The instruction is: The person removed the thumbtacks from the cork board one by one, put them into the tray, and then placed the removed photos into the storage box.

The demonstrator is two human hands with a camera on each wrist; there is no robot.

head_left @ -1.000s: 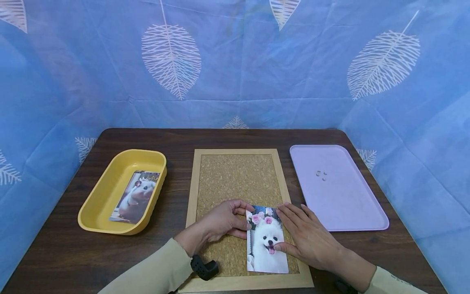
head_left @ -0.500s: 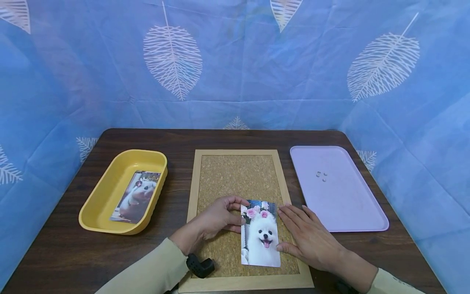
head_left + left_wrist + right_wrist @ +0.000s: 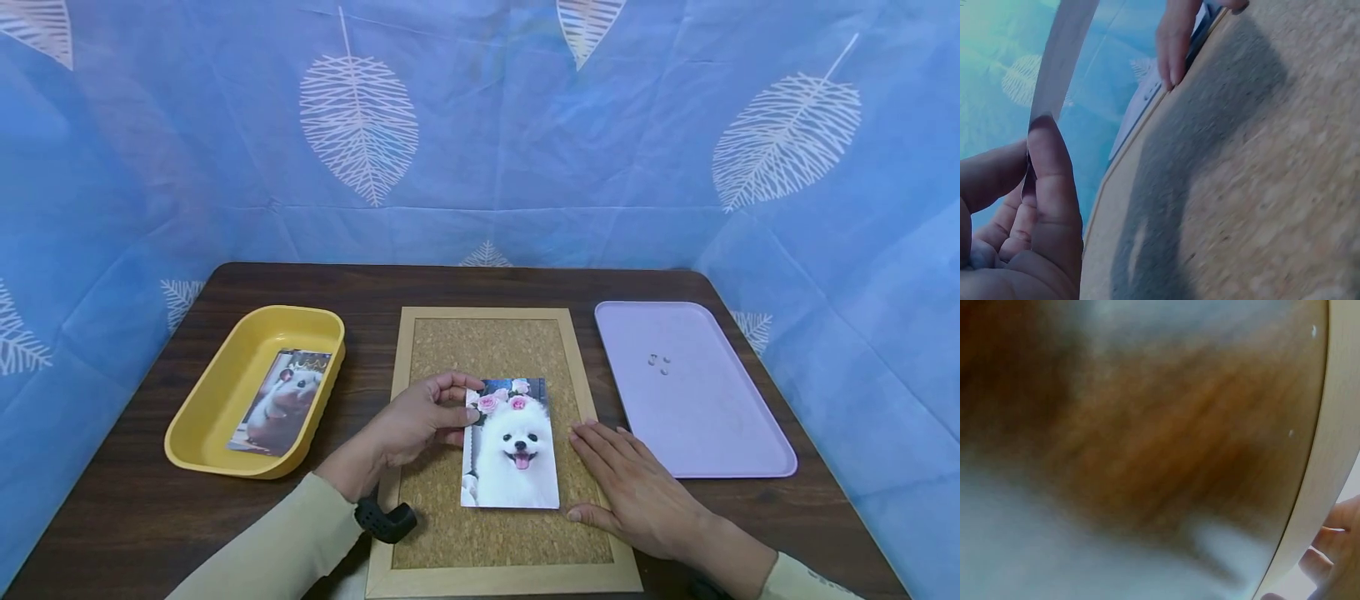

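A photo of a white fluffy dog with pink roses on its head (image 3: pixel 519 458) is pinched at its upper left edge by my left hand (image 3: pixel 414 423). In the left wrist view that photo (image 3: pixel 1063 62) stands edge-on between thumb and fingers, raised off the cork, with a shadow below. Under it lies a wood-framed cork board (image 3: pixel 450 537). My right hand (image 3: pixel 637 492) rests with straight fingers on the board's right frame, apart from the photo. In the right wrist view, the right hand's fingers (image 3: pixel 1341 544) show beyond the board's edge.
A yellow tray (image 3: pixel 198 417) at the left holds a photo of a white mouse with a crown (image 3: pixel 281 404). On the right, a lilac tray (image 3: pixel 712 417) bears several tiny metallic pieces (image 3: pixel 664 372). All stand on a dark wooden table (image 3: pixel 510 283) before a blue leaf-patterned cloth.
My left hand has moved the dog photo left and away from me, off from beside the right hand toward the board's middle. The right hand has stayed on the frame.
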